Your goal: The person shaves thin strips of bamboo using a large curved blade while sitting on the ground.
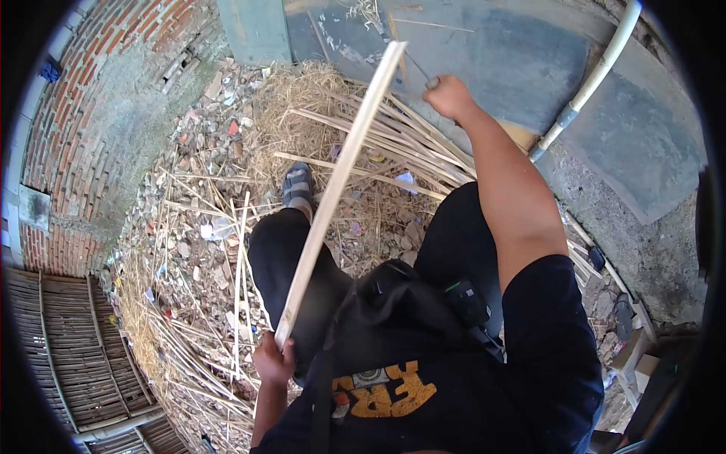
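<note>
A long pale bamboo strip slants up and away from my lap. My left hand is closed around its near end, beside my left thigh. Out at the far right, my right hand grips the dark handle of a knife. The thin blade points up and left to the strip's far tip and partly passes behind it; whether they touch I cannot tell. Near that tip hang some curled shavings.
Split bamboo strips lie in a pile ahead, beside a heap of fine shavings. Rubble covers the ground around my sandalled foot. A brick wall stands left, a bamboo slat panel lower left, a pale pipe right.
</note>
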A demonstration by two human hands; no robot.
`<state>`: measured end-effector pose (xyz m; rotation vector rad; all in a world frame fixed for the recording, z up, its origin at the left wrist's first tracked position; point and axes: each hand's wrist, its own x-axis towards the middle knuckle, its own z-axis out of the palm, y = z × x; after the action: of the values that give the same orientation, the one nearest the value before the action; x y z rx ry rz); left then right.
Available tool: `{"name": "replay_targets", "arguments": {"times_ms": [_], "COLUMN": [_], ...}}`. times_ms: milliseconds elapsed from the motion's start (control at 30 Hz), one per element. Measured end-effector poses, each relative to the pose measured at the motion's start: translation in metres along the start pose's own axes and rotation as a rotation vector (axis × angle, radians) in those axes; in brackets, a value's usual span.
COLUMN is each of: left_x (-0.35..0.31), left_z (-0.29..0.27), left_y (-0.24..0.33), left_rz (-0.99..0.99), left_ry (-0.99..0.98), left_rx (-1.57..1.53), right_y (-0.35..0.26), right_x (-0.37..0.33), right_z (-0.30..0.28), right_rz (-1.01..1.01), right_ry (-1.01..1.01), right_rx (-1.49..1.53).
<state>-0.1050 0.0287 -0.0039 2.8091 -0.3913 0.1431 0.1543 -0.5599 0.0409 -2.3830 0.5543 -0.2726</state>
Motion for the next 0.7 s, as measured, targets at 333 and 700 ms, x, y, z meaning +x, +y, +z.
{"name": "replay_targets", "arguments": {"times_ms": [333,700], "left_x": [-0.007,-0.003], "left_z": [0.001,-0.039], "left_y": [-0.002,-0.008], "left_rz": [-0.110,-0.668], "left_ry": [-0.125,-0.627], "left_rx": [-0.216,-0.950], "right_y": [0.023,0.005], "right_x": [-0.014,-0.025], "right_z": [0.008,-0.013], "right_rz": [-0.066,-0.046], "right_ry": [-0.316,-0.108], "right_rx": [-0.150,0.240]}}
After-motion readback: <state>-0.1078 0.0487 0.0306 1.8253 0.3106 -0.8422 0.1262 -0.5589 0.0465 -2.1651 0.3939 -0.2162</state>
